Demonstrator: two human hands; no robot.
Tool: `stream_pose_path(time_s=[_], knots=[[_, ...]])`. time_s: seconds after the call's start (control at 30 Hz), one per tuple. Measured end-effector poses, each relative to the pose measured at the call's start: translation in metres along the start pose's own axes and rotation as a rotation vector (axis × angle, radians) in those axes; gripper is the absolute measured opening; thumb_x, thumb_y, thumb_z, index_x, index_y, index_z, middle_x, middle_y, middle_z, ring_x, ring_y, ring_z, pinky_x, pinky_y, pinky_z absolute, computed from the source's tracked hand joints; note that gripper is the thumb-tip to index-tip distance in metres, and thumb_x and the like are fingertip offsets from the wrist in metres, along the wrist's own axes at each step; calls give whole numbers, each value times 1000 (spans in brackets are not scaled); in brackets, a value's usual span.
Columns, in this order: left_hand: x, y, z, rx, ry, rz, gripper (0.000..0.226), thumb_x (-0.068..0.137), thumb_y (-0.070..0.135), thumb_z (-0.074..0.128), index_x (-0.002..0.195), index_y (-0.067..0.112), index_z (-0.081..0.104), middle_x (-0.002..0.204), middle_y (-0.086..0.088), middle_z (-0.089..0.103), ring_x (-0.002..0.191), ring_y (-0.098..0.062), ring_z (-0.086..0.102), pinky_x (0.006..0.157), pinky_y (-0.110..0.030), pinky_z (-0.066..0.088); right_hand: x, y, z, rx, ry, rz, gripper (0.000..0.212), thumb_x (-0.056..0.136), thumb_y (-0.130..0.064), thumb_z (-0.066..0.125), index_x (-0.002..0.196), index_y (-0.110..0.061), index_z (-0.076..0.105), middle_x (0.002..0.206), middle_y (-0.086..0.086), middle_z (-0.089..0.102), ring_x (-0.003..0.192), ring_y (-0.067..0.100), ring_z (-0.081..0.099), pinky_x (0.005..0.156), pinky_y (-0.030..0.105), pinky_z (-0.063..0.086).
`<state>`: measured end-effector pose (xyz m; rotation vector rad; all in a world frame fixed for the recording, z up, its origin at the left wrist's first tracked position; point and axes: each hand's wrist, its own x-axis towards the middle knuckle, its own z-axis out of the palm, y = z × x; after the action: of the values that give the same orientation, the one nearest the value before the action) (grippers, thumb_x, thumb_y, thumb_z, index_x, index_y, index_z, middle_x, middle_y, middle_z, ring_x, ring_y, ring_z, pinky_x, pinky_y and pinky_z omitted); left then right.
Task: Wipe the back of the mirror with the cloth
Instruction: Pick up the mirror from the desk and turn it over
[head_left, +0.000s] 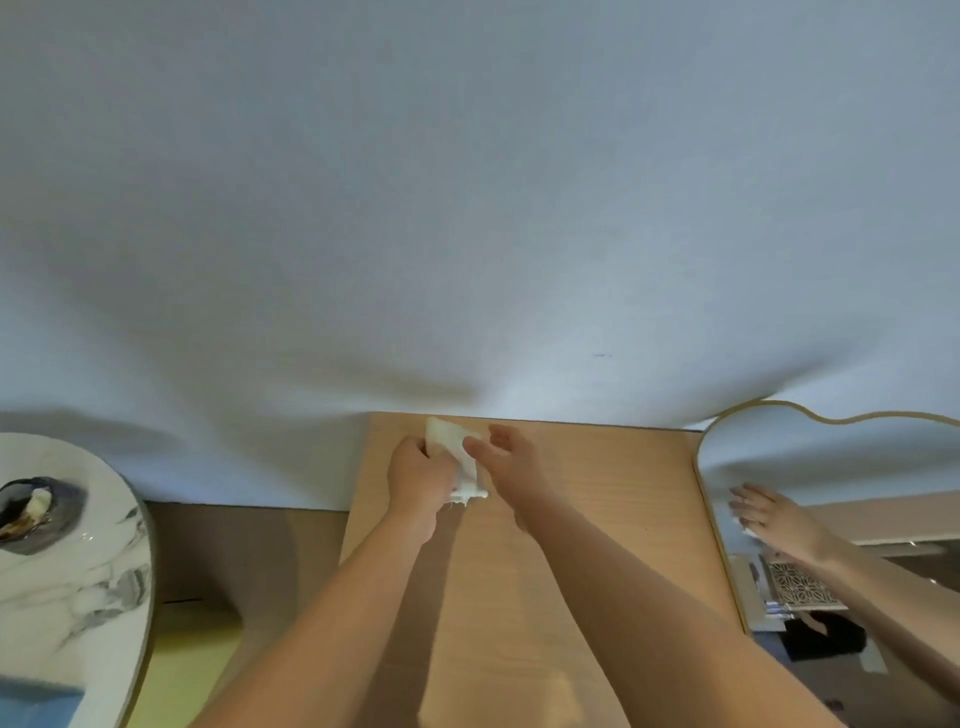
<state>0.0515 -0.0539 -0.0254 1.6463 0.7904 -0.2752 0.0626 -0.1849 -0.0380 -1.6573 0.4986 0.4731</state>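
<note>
A tall panel of light wood, the back of the mirror (597, 519), leans against the white wall in the middle of the head view. Near its top edge a white cloth (451, 451) lies pressed on the wood. My left hand (418, 480) is closed on the cloth's left side. My right hand (506, 457) is just right of it, fingers spread, with the fingertips touching the cloth's right edge. Both forearms reach up from the bottom of the view.
A second mirror with a wavy gold frame (714, 519) leans on the wall at the right and reflects my hand. A round white marble table (104, 561) with a dark dish (36, 512) stands at the left. Brown floor lies between.
</note>
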Motion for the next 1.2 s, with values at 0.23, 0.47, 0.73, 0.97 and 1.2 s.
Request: stream_pose_path(time_s=[0.23, 0.47, 0.73, 0.97, 1.2], knots=[[-113, 36, 58, -242, -285, 151, 26, 75, 14, 76, 99, 6, 70, 109, -34, 71, 98, -47, 74, 87, -66, 61, -86, -15, -101, 543, -233, 62, 45, 100, -29, 69, 134, 1, 65, 133, 24, 70, 111, 31, 70, 91, 38, 55], [-242, 60, 152, 7, -608, 487, 15, 80, 26, 69, 89, 24, 80, 76, 6, 80, 71, -8, 71, 62, -25, 55, -204, -16, -255, 450, 189, -245, 31, 97, -8, 69, 126, 4, 68, 121, 28, 74, 115, 47, 70, 100, 56, 56], [-327, 66, 294, 254, -637, 619, 60, 109, 33, 46, 165, 15, 35, 168, -2, 36, 150, -11, 37, 118, -27, 27, -293, 6, -428, 417, 599, -431, 17, 94, -14, 75, 111, -14, 74, 105, 12, 81, 98, 29, 79, 84, 45, 63], [-343, 27, 406, 502, -400, 645, 105, 95, 20, 70, 169, 6, -3, 180, -11, -4, 165, -25, -2, 131, -40, 15, -275, 70, -513, 473, 613, -319, 19, 96, -15, 73, 114, -17, 70, 111, 16, 77, 103, 34, 75, 88, 53, 63], [-349, 18, 427, 418, -272, 574, 107, 87, -23, 50, 170, 21, -2, 180, -1, -3, 165, -20, -3, 131, -41, 21, -260, 104, -521, 545, 466, -218, 20, 95, -7, 72, 113, -14, 71, 105, 11, 80, 102, 34, 77, 84, 52, 64]])
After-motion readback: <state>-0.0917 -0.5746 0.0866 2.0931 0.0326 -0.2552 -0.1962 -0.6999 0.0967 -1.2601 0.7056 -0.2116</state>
